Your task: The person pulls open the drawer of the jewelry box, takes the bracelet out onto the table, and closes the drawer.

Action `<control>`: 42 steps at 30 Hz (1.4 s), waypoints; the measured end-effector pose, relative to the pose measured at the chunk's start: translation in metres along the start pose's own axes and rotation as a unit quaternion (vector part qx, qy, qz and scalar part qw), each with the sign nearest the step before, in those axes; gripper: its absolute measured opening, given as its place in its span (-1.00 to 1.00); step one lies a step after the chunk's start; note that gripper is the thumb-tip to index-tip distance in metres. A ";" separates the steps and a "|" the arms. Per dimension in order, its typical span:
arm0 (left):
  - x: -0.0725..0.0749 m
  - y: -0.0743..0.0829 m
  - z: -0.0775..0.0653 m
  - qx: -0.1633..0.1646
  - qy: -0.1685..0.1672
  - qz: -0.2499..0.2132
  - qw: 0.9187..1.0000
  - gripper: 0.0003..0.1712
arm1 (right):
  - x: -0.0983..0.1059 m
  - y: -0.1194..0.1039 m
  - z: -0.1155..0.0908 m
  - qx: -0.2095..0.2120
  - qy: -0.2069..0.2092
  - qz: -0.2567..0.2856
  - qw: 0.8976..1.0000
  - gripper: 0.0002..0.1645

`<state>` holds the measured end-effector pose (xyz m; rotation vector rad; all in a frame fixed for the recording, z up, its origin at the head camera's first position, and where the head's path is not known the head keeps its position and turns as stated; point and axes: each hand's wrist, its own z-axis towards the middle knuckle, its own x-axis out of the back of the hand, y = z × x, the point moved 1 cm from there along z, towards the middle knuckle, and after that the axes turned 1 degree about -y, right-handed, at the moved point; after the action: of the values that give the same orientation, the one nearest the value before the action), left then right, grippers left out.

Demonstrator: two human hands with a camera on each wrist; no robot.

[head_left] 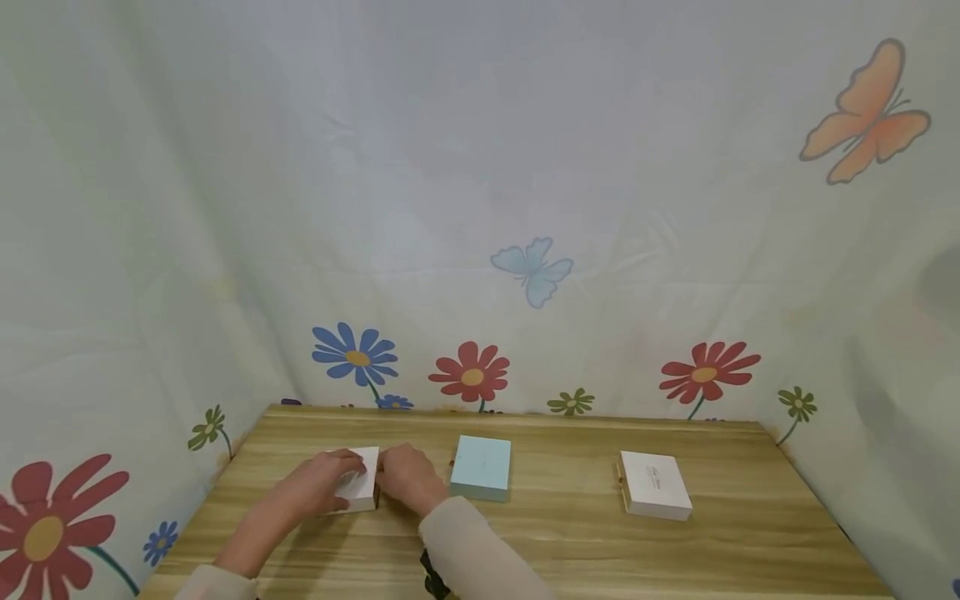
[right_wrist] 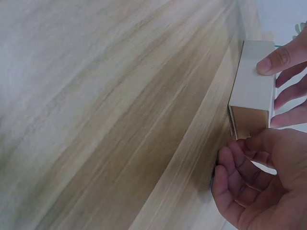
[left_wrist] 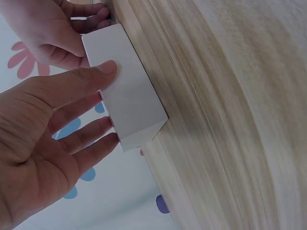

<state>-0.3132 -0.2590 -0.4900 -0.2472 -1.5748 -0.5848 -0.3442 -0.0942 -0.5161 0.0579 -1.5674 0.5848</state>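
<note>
A white box sits at the left of the table, with my left hand gripping it. In the left wrist view, the left thumb lies on the box's near face while the other fingers reach over its top. My right hand is at the box's right end. That end is brown in the right wrist view, and the right thumb and forefinger pinch at it, the other fingers curled. What they pinch is hidden behind the fingertips.
A pale blue box lies just right of the right hand, with a small tab on its left side. Farther right is another white box with dark lettering on top. The wood-grain table ends at a flowered curtain.
</note>
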 end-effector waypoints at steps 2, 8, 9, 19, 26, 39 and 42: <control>0.001 0.001 0.000 0.003 -0.003 -0.001 1.000 -0.48 | -0.001 0.001 0.000 -0.007 -0.003 -0.010 1.000 -0.81; 0.000 0.000 -0.001 0.009 -0.005 0.006 1.000 -0.47 | 0.003 0.003 -0.002 -0.015 -0.008 -0.023 1.000 -0.72; 0.000 0.000 -0.001 0.010 -0.005 0.007 1.000 -0.47 | 0.004 0.004 -0.002 -0.016 -0.010 -0.022 1.000 -0.72; 0.002 0.001 0.000 0.016 -0.015 0.004 1.000 -0.47 | 0.011 0.008 -0.005 -0.015 -0.016 -0.016 1.000 -0.70; 0.001 0.000 0.000 0.015 -0.016 0.001 1.000 -0.48 | 0.010 0.013 -0.003 -0.011 -0.030 -0.012 0.999 -0.75; 0.001 -0.002 0.000 0.008 -0.014 -0.004 1.000 -0.46 | 0.013 0.019 -0.003 0.000 -0.034 -0.010 0.999 -0.79; 0.002 -0.001 -0.001 0.008 -0.014 -0.005 1.000 -0.46 | 0.015 0.019 -0.005 -0.002 -0.034 -0.009 0.999 -0.77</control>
<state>-0.3129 -0.2609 -0.4881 -0.2364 -1.6091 -0.5779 -0.3483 -0.0706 -0.5082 0.0909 -1.6330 0.5710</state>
